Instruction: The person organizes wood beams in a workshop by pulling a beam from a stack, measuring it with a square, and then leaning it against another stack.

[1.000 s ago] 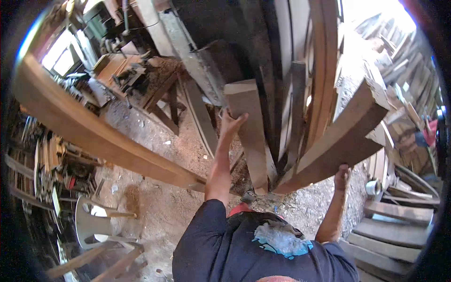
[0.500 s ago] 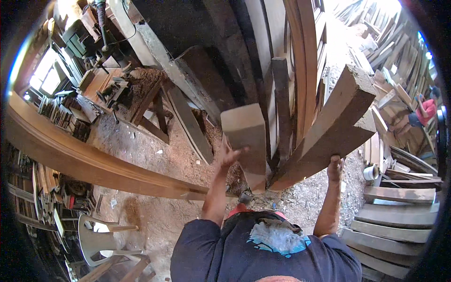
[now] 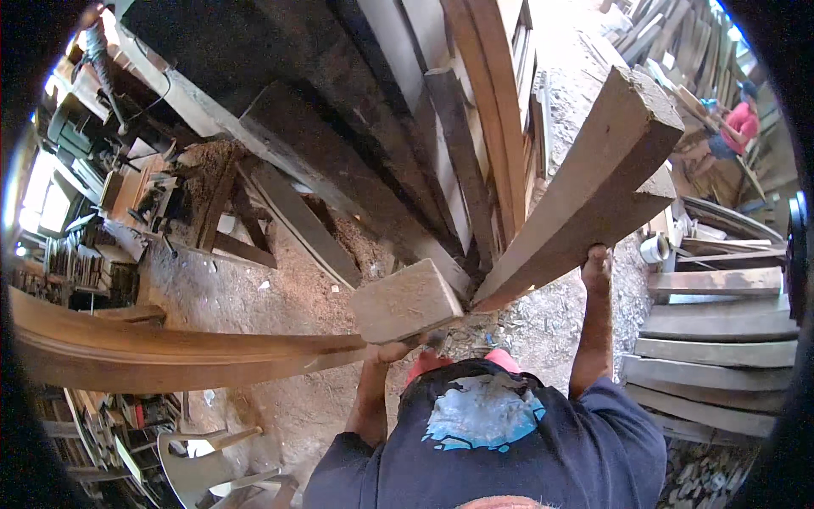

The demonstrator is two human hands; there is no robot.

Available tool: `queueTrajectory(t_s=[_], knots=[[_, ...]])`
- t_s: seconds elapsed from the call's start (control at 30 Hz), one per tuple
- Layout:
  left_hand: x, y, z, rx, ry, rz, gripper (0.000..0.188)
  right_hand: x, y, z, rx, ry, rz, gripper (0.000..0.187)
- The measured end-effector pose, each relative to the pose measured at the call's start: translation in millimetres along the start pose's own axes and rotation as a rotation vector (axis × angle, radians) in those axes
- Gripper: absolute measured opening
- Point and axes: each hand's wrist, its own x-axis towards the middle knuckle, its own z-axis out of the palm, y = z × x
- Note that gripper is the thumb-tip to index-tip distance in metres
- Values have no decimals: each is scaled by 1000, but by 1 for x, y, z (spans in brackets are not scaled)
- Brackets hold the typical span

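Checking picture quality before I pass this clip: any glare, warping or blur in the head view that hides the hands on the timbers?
Head view: fisheye bends the long curved plank; windows at left blow out white; dark rim vignettes the corners; the left hand sits shadowed under a wood block; the right hand on the thick beam is sharp.

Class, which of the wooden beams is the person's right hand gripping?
The thick pale beam slanting up to the right; the right hand holds its underside, while the left hand supports a shorter block.

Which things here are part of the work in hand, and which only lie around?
In hand:
left hand under the short thick beam
right hand on the long thick beam

Lying around:
curved plank
stacked boards
white bucket
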Motion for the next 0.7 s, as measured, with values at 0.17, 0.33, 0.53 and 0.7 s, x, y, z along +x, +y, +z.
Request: queueTrajectory(t_s=[0.17,0.33,0.53,0.7], knots=[[32,-35,17,-244,155,-16,58,-21,28,-32,30,100,55,95],[80,-21,-24,-901,587,21,76,-45,-20,-23,-129,168,40,105],[108,19,-59,-956,663,9,88,-92,-8,-47,-58,303,70,99],[108,-31,-38,-822,601,34,93,-110,-12,-45,-22,338,89,93]])
